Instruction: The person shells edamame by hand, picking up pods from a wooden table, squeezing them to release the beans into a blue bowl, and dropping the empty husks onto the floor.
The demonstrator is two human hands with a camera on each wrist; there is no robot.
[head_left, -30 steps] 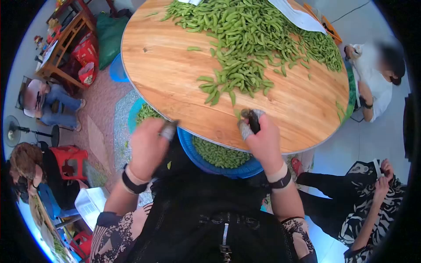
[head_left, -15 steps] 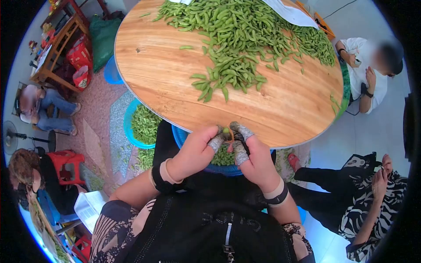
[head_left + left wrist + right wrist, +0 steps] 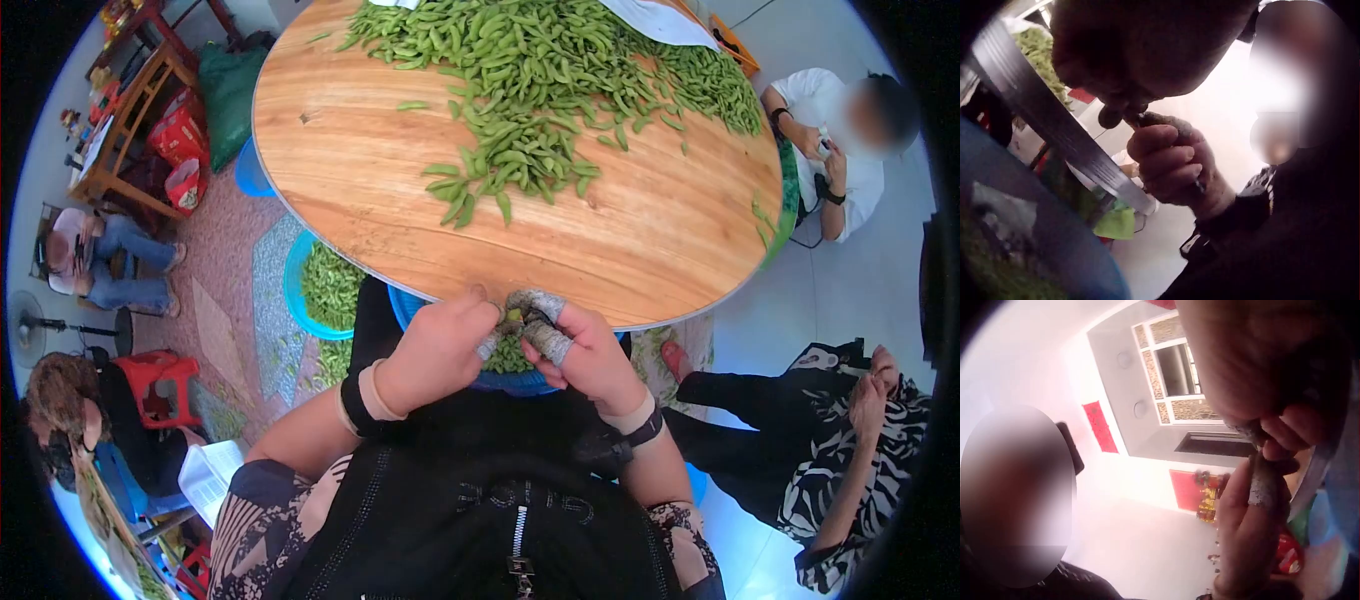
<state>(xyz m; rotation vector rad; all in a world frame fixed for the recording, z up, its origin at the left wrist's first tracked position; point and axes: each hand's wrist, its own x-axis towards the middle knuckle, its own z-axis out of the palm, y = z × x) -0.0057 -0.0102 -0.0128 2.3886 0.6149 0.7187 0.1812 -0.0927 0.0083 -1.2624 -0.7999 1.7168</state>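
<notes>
In the head view my left hand and right hand meet fingertip to fingertip just off the near table edge. Grey tape wraps the thumb and index finger of the right hand, and some shows on the left. Between the fingertips both hands pinch a small green bean pod, mostly covered by them. Below lies a blue basin of shelled green beans, partly hidden by the hands. Both wrist views are dark; in the right one the taped fingers touch at their tips.
A round wooden table bears a large pile of green pods and a white cloth. On the floor at left stands a turquoise basin of green pods or husks. Several people sit around, near a red stool.
The hands were apart, the right one over the table edge and the left beside it. They came together over the basin with a pod between them, and the fingers have shifted on it since.
</notes>
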